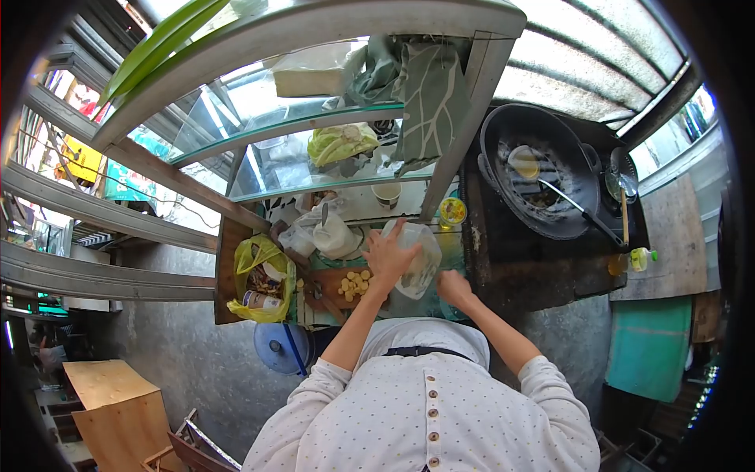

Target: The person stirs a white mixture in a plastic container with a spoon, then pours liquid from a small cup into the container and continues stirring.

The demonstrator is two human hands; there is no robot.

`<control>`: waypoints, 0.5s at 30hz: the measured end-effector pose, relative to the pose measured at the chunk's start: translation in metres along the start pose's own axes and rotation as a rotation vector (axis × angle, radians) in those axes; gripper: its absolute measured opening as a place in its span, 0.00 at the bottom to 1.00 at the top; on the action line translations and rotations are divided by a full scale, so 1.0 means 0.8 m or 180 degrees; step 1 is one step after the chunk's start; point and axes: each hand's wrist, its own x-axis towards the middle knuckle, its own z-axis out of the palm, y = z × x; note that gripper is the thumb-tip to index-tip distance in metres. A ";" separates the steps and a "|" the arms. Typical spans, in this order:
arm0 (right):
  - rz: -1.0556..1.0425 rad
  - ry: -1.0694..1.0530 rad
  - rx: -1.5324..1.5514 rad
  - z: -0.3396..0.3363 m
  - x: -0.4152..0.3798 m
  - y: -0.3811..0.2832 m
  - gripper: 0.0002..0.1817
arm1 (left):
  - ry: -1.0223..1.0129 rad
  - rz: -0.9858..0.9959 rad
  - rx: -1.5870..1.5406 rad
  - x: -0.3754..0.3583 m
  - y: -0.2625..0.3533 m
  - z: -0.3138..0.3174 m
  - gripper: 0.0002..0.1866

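Observation:
My left hand (391, 253) lies with fingers spread on the left side of a translucent plastic bag (418, 267), which stands on the worktop in front of me. My right hand (454, 288) is closed, low and just right of the bag; whatever its fingers may hold is hidden. Small round yellow pieces (355, 285) sit on a brown wooden board (324, 282) left of my left hand. Behind them stands a white plastic bag (336, 238). Beyond my right hand is a yellow-lidded jar (452, 212).
At right a black wok (503, 169) holds a ladle (574, 204) and something pale yellow. Beside it are a skimmer (621, 175) and a bottle (638, 259). A yellow bag (263, 279) of rubbish stands left. Glass shelves (314, 126) rise ahead.

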 end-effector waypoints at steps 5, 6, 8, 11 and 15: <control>-0.0096 0.0044 0.0318 -0.012 0.005 -0.001 0.11 | 0.0051 -0.0019 -0.0119 0.006 -0.008 0.004 0.36; -0.0104 0.0017 0.0325 -0.005 -0.001 -0.002 0.11 | 0.0033 -0.0106 -0.0268 0.005 -0.011 0.002 0.36; -0.0466 -0.0408 -0.0450 0.010 -0.010 -0.009 0.11 | 0.0051 -0.0194 -0.0412 0.005 -0.016 -0.002 0.36; -0.0496 -0.0348 -0.0108 -0.017 -0.012 -0.020 0.11 | -0.0049 -0.0180 -0.0130 0.009 -0.016 -0.002 0.36; -0.0540 -0.0202 -0.0314 0.012 -0.016 -0.016 0.11 | -0.0053 -0.0353 -0.0404 0.003 -0.019 -0.003 0.36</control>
